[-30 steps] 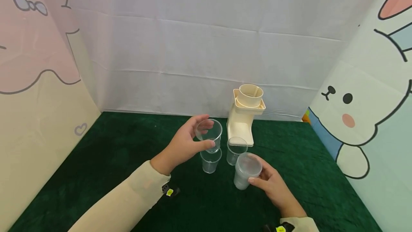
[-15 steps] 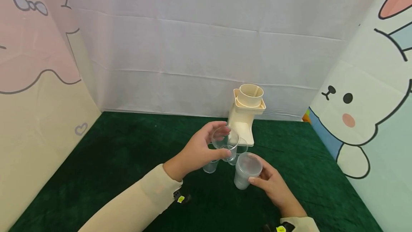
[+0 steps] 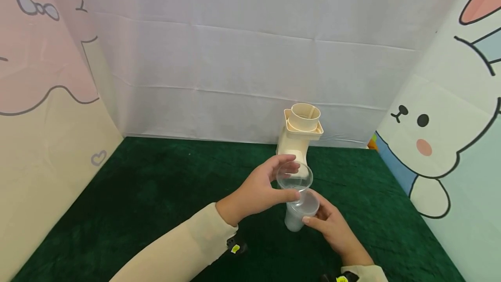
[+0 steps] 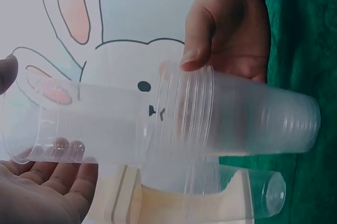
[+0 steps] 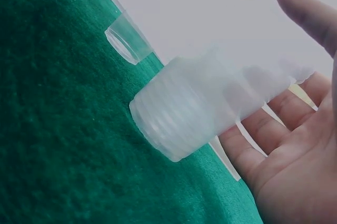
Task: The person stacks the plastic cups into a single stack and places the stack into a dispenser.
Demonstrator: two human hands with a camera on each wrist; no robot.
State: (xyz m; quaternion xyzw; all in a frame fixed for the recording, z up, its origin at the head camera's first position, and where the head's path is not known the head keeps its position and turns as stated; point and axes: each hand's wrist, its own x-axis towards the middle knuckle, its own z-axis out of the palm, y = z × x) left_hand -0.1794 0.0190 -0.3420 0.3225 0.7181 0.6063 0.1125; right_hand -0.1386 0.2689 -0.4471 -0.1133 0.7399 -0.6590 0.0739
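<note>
My left hand holds a clear plastic cup near its rim, thumb on the near side and fingers on the far side. The cup's base is at the mouth of a stack of plastic cups. My right hand grips that stack from the right, its fingers behind and thumb in front. In the left wrist view, several rims lie close together at the stack's top. Another clear cup stands beyond the stack; the left hand hides it in the head view.
A cream plastic stand with a round tube on top is at the back of the green cloth, behind the cups. A white curtain hangs along the back, and printed cartoon panels border the sides.
My left hand has carried its cup rightward and toward me, from over the standing cups to the stack's mouth. The two standing cups are now covered by it. The right hand has stayed put.
</note>
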